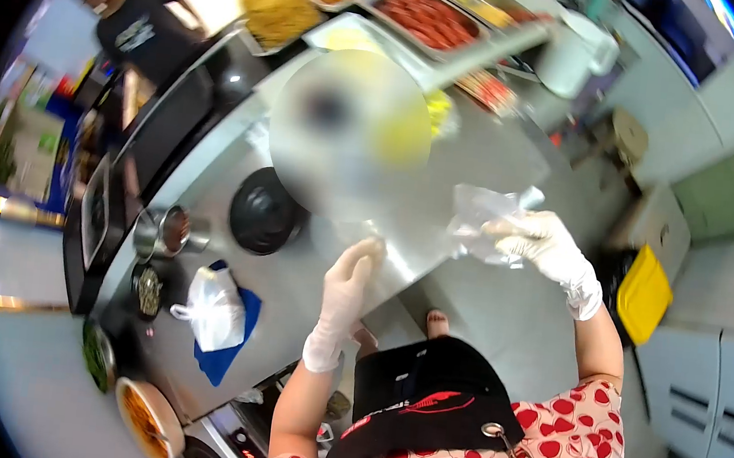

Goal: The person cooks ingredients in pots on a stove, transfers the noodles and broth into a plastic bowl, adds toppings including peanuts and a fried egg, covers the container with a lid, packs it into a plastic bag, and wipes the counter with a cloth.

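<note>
My right hand (551, 251), in a white glove, is closed on a crumpled clear plastic bag (480, 218) and holds it past the edge of the steel counter (287, 306). My left hand (348, 288), also gloved in white, is at the counter's front edge with its fingers drawn together. A faint clear film seems to be at its fingertips, but I cannot make it out. Left of that hand stands a stack of black bowls (266, 211). A round blurred patch hides the counter beyond my hands.
At the back are trays of red sausages (429, 19) and yellow food (275, 12), and a white pitcher (576, 56). A tied white bag (215, 311) lies on a blue cloth (234, 340) at left. Metal cups (172, 231) stand nearby. Another person (147, 27) is across the counter.
</note>
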Tool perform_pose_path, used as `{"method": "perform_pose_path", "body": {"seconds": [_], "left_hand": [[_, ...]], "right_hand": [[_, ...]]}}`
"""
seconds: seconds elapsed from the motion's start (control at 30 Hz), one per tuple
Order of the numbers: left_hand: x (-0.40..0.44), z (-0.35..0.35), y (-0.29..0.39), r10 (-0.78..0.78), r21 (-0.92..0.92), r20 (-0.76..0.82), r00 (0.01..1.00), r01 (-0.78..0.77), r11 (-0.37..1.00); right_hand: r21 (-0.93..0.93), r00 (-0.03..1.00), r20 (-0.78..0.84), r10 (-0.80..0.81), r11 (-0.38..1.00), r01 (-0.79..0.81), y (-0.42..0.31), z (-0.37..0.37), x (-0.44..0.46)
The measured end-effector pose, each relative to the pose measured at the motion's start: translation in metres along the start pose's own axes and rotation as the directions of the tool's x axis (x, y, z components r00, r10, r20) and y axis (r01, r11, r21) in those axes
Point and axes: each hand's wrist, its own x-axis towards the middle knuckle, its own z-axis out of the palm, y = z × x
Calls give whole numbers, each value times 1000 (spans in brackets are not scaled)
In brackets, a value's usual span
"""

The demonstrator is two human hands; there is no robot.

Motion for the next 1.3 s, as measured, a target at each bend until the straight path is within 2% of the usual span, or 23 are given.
{"method": "perform_pose_path", "body": {"seconds": [0.03,0.07,0.1,0.13,0.2,0.23,0.27,0.3,0.37,0.4,0.43,0.47,0.5,0.57,0.6,0.63,0.7,0.77,0.8,0.93,1.03,1.17,1.3], "left_hand": [[10,-9,13,68,-130,-7,998,-68,989],[22,-23,19,123,-284,68,990,-99,954],[39,-49,13,93,-320,185,978,-30,947],[33,-56,55,63,-199,106,992,-41,979],[37,-98,66,172,-280,31,985,-156,947],[32,-124,81,183,-276,-94,979,-203,940],[29,-155,88,96,-453,-140,986,-149,879],[23,-182,98,140,-427,-282,949,-255,868],[9,-239,117,268,-251,-482,834,-425,870],[-1,-261,126,266,-113,-666,697,-446,888],[-22,-295,139,255,-46,-664,703,-379,924],[-39,-318,151,249,-65,-727,640,-425,903],[-58,-344,156,331,35,-735,591,-454,890],[-93,-381,160,342,114,-809,479,-442,890],[-110,-397,158,320,131,-844,431,-414,901],[-124,-411,153,307,141,-872,381,-405,903],[-151,-437,131,296,180,-905,306,-356,917],[-173,-454,109,189,109,-952,241,-310,944],[-182,-461,93,224,163,-951,211,-274,948],[-208,-473,41,82,67,-991,106,-143,987],[-218,-470,17,-42,-47,-998,48,-124,991],[-222,-472,1,-91,-88,-996,-16,-155,984],[-218,-476,-4,-94,-89,-995,-18,-185,979]], "right_hand": [[-85,990,117,-80,992,90,-16,14,25],[-38,960,281,18,999,-8,-42,29,53],[-27,927,376,4,1000,6,-54,48,81],[-17,885,465,-4,1000,13,-64,70,109],[24,879,476,6,1000,-20,-92,113,163],[99,865,501,-36,995,-17,-96,131,192],[55,901,433,-18,998,-6,-102,159,220],[82,907,420,-22,997,-13,-111,185,245],[155,927,375,-9,987,-53,-141,238,283],[90,945,324,-53,996,25,-156,264,306],[149,953,295,-70,988,27,-174,290,324],[209,962,259,-83,978,28,-189,311,342],[234,972,217,-93,971,41,-187,330,375],[233,979,191,-72,972,26,-205,360,415],[361,980,172,-104,932,36,-199,379,444],[371,989,121,-81,928,30,-195,394,470],[370,999,16,-29,929,21,-193,418,509],[348,997,-75,8,937,19,-186,434,547],[342,992,-120,27,940,16,-185,441,562],[377,978,-206,28,925,53,-175,457,613],[328,968,-246,37,944,47,-172,464,631],[364,963,-261,70,931,31,-163,473,658],[354,964,-251,86,935,9,-160,480,671]]}}
